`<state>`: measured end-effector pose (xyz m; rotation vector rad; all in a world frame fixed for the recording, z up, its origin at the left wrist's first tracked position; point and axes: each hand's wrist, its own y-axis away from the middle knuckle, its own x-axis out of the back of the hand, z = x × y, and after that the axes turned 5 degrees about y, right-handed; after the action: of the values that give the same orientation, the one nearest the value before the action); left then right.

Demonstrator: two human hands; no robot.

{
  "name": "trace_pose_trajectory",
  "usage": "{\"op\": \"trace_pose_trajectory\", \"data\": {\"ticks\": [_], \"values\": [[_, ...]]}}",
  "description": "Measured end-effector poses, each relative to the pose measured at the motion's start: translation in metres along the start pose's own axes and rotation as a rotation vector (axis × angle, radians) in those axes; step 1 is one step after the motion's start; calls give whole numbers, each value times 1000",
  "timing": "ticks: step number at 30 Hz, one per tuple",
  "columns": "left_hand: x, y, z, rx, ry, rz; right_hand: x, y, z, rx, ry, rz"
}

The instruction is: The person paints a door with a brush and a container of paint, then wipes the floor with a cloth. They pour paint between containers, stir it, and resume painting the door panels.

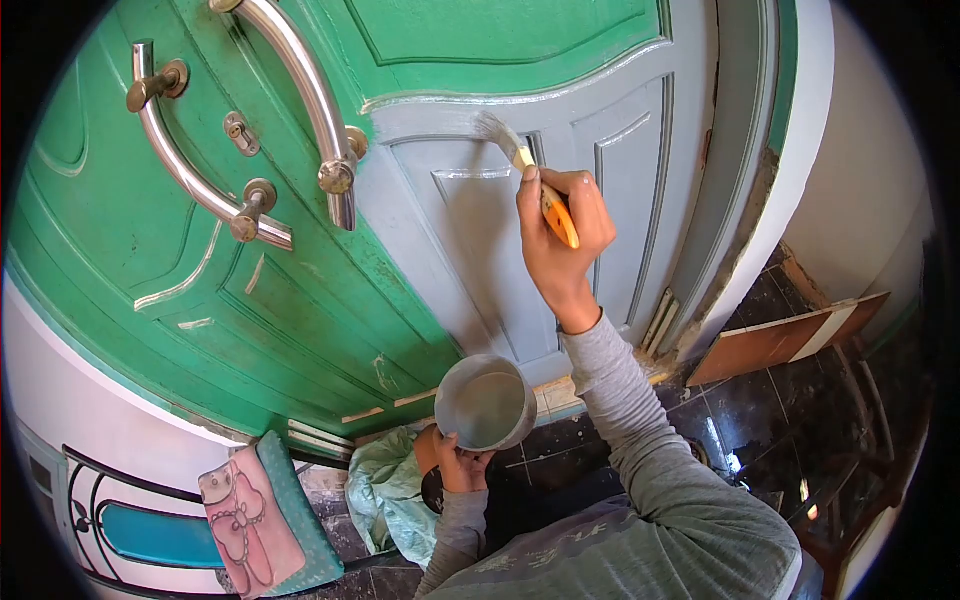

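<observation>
My right hand [567, 232] is closed round the orange and yellow handle of a paintbrush [522, 155]. The grey-coated bristles touch the upper part of a grey door panel [470, 240], just under its curved moulding. Lower down, my left hand [461, 464] grips the near side of a round grey tub [486, 403], with grey liquid in it. The tub is in front of the door's bottom edge. Green paint [510, 45] covers the door above the curved moulding, and the leaf to the left is green too.
Curved metal handles [310, 85] stick out from the green door at the upper left. A reddish-brown board [790, 340] leans at the right over dark floor tiles [745, 410]. At the lower left are a pink patterned cloth [250, 520] and a pale green crumpled sheet [385, 490].
</observation>
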<state>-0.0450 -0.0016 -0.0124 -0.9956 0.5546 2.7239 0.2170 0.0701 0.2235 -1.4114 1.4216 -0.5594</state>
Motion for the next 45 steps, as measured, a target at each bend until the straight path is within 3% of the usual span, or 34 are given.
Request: {"op": "trace_pose_trajectory", "data": {"ticks": [3,4,8,12,15,19,24,27,29,31,37,41,44,45], "values": [[-11,1,5,-17,-49,22,-13,9,-14,236,-207,1],[-17,3,7,-28,-59,26,-16,6,-26,269,-264,-84],[-21,3,5,-42,-51,6,-5,10,16,60,-60,-136],[-10,-1,-4,5,4,-34,43,3,44,-31,213,114],[-5,-4,-6,21,-42,-21,43,0,40,51,224,170],[-24,5,-2,-14,-77,14,-3,14,9,122,94,-122],[-24,4,-4,12,-89,26,-18,4,-20,113,-214,-124],[-31,7,-2,-2,-105,20,-2,1,22,146,-87,-73],[-27,4,-3,7,-81,0,23,-14,44,-32,-37,-70],[-31,6,-2,-13,-88,7,44,-29,60,83,115,-10],[-32,7,-4,-4,-91,10,70,-67,77,70,259,168],[-14,0,-10,54,-64,-3,38,-35,49,179,219,-113],[-38,9,-8,-14,-115,41,22,-8,4,206,-65,-339],[-39,7,-8,-16,-116,20,17,-10,-3,191,-133,-330]]}}
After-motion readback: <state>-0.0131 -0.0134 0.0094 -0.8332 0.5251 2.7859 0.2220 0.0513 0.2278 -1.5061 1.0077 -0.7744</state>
